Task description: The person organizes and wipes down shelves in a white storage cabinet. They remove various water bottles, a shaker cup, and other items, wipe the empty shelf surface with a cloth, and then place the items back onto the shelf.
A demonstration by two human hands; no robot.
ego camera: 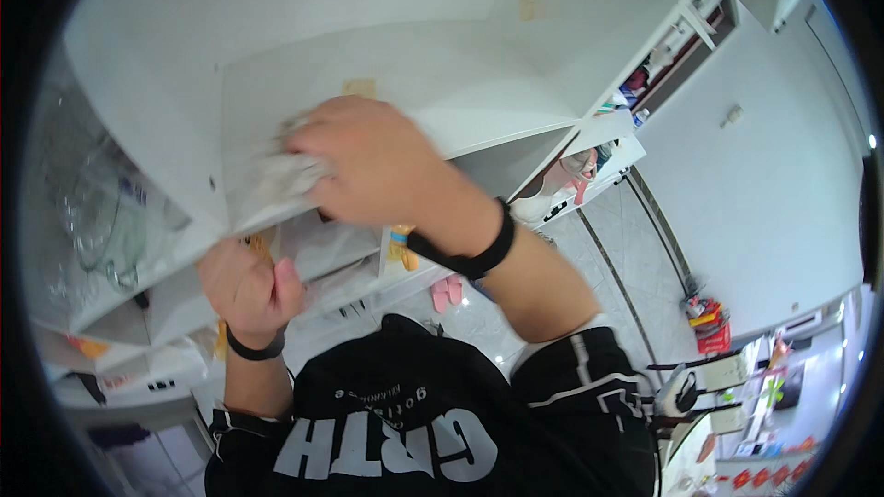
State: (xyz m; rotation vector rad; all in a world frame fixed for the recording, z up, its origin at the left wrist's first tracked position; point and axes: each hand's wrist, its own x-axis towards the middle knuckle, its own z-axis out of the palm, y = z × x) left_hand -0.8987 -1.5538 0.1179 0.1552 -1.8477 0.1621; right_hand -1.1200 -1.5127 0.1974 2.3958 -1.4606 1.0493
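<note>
My right hand [366, 159], with a black band on its wrist, grips a crumpled white cloth [293, 176] against the white cabinet shelf [497, 90]. Both hand and cloth are somewhat blurred. Lower on the left, my left hand [248, 286] is at the front edge of the cabinet, close to the upright divider. Its fingers are curled and the thumb lies beside them; whether it holds anything is hidden. Tan patches mark the shelf and the back panel above it.
Clear glassware [110, 221] stands in the compartment at the left. Lower shelves hold a yellow item [404, 248]. Pink slippers [447, 292] lie on the tiled floor. More filled cabinet compartments are at the upper right; a red bag [711, 333] sits by the wall, near chairs and a table.
</note>
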